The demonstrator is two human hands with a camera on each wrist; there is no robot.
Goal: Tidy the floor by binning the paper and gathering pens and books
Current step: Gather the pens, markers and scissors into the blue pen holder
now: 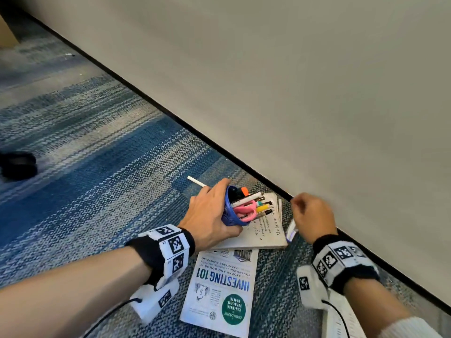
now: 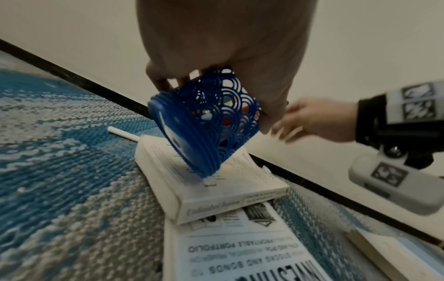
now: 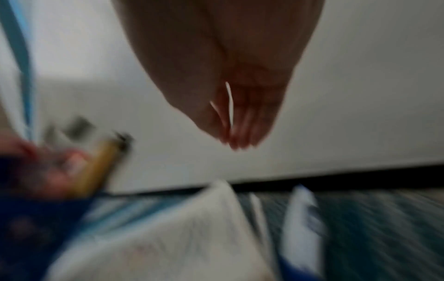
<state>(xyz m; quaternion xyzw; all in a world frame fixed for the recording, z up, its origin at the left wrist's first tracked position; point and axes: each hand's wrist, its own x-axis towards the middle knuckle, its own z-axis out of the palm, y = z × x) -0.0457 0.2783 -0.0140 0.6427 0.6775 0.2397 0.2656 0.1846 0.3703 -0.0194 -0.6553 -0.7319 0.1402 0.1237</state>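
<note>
My left hand [image 1: 214, 211] grips a blue lattice pen holder [image 1: 230, 215], tilted toward the wall. Its base edge rests on a white book [image 1: 264, 231] lying on the carpet. Pens, markers and pink scissors [image 1: 246, 209] stick out of the holder [image 2: 209, 129]. My right hand [image 1: 305, 213] hovers by the skirting with fingers loosely curled and nothing in it, just above a small white-and-blue item [image 1: 291, 231]. One white pen [image 1: 196, 182] lies on the carpet beyond the left hand. Another white pen [image 1: 280, 208] lies beside the book. The right wrist view is blurred.
An "Investing 101" book [image 1: 224, 289] lies partly under the white book [image 2: 216, 190]. A third book [image 2: 396, 252] sits under my right wrist. The wall [image 1: 317, 93] and black skirting run diagonally on the right. A black object [image 1: 18, 164] lies at far left.
</note>
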